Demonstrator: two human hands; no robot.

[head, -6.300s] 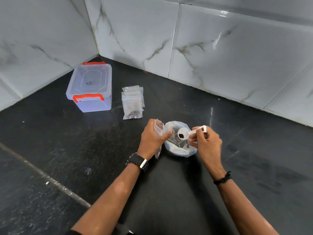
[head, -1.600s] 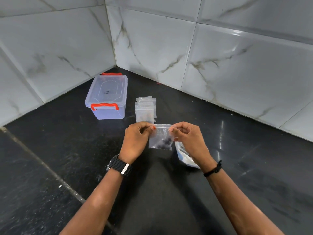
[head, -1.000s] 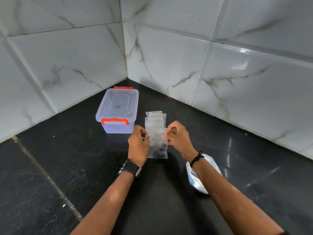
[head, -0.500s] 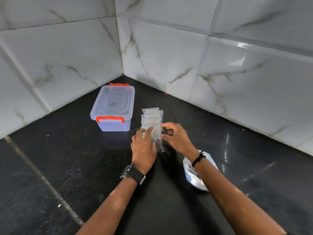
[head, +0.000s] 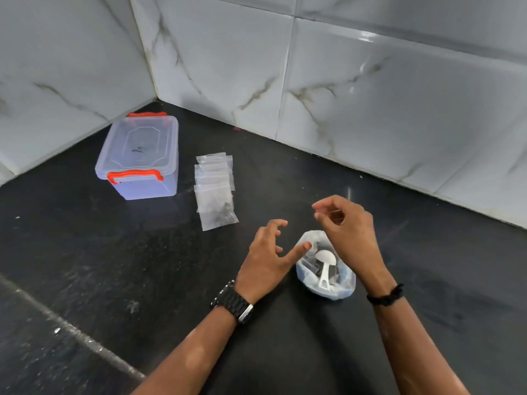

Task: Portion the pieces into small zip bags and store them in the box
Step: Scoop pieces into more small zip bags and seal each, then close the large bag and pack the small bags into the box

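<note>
Your left hand point(head: 266, 259) and right hand point(head: 346, 228) hovered apart, fingers loosely curled, holding nothing. The pieces bag point(head: 346, 283) with the scoop point(head: 325, 266) lay between them; small zip bags point(head: 215, 192) and the closed box point(head: 139, 155) lay beyond your left hand.

**Both hands free, fingers loosely curled**

Both forearms reach forward from the lower edge of the view, bare to the wrist. The left hand point(head: 266, 259) is seen back up, its fingers spread and bent like a loose claw, the thumb stretched out to the right; it holds nothing. A dark watch point(head: 232, 302) sits on the left wrist. The right hand point(head: 346, 223) sits slightly further forward, its fingers curled inward with thumb and forefinger tips close together, nothing visible between them. A thin black band point(head: 385, 295) circles the right wrist
</note>
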